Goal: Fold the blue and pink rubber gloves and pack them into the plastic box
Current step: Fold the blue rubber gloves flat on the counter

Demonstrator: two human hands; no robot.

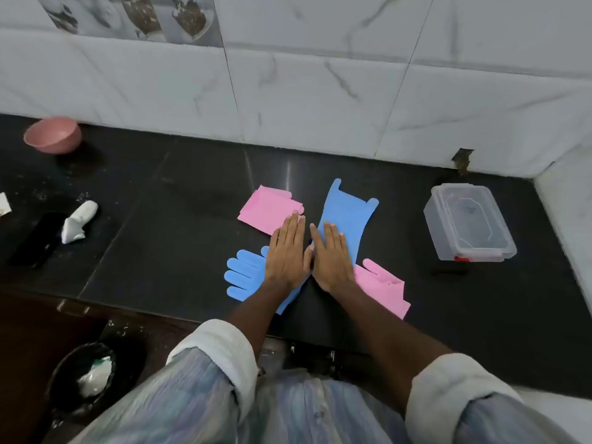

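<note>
Pink bowl far left, four rubber gloves crossed mid-counter under left hand and right hand, both flat with fingers open, clear plastic box lidded, well apart at right.

You've got two blue gloves and two pink gloves on a black counter, a clear plastic box with red clasps, a pink bowl, white grey-veined wall tiles, and pale streaked sleeves.
</note>
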